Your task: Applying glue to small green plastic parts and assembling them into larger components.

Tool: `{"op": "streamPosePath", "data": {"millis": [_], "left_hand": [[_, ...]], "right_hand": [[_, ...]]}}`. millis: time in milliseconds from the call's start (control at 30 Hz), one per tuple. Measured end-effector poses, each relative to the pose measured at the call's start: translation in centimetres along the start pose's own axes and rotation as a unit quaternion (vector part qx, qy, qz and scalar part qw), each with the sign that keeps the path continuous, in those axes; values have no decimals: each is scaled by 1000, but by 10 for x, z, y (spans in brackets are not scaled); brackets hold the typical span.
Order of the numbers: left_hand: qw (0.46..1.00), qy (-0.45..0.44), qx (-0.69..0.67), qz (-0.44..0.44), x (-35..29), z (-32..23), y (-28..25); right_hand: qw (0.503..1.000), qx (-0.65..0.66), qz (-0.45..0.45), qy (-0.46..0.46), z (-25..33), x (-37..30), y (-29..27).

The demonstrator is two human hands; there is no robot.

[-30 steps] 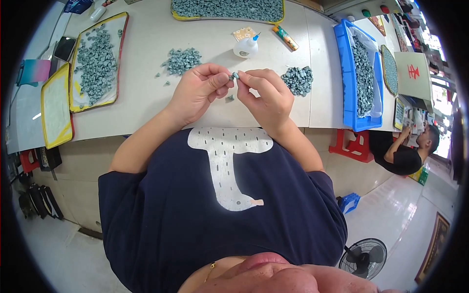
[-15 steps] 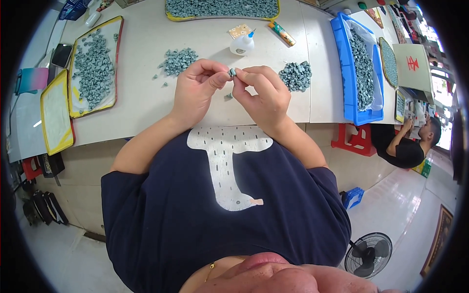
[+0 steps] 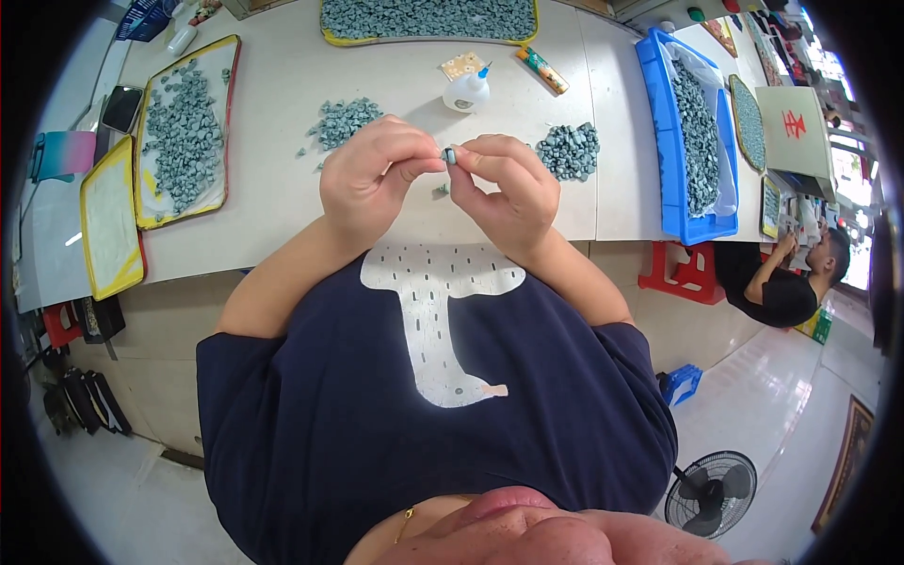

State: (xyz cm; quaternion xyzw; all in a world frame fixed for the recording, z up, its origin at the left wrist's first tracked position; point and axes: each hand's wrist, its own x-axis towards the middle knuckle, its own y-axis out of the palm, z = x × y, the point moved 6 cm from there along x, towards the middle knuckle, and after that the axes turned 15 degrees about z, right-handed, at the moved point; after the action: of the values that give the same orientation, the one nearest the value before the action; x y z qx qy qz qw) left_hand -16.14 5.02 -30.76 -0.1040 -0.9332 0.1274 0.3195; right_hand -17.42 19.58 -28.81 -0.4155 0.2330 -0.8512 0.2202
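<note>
A small grey-green piece with a dark part (image 3: 449, 155), perhaps stone, is held above the table between my two hands. My left hand (image 3: 375, 177) pinches it from the left with thumb and forefinger. From the right, my right hand (image 3: 511, 184) has thumb and fingertips closed on it. Its exact shape is too small to make out. A loose green piece (image 3: 442, 190) lies on the table between my hands. Beyond my left hand is a pile of lighter grey-green pieces (image 3: 347, 122); a pile of darker, rounded pieces (image 3: 572, 153) lies beside my right hand.
A white squeeze bottle with a blue tip (image 3: 467, 92) and a printed tube (image 3: 542, 71) stand or lie beyond my hands. Trays of pieces lie at the left (image 3: 227, 132) and far side (image 3: 428, 40); a blue crate (image 3: 670, 160) is at the right. Another person (image 3: 777, 282) sits far right.
My left hand has shifted slightly left and down, its fingers straighter. The small piece has been turned between my fingertips, and a dark part of it now shows.
</note>
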Motion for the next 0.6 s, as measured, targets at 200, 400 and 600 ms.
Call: {"op": "streamPosePath", "data": {"millis": [200,400,600], "left_hand": [[987,80,136,-4,3,-17,-3],[983,90,160,-3,0,-16,-4],[988,42,146,-1,-4,-8,-5]], "right_hand": [[998,27,-4,63,-5,0,-1],[998,29,7,48,-6,1,5],[995,26,25,97,-13,-2,12]]}}
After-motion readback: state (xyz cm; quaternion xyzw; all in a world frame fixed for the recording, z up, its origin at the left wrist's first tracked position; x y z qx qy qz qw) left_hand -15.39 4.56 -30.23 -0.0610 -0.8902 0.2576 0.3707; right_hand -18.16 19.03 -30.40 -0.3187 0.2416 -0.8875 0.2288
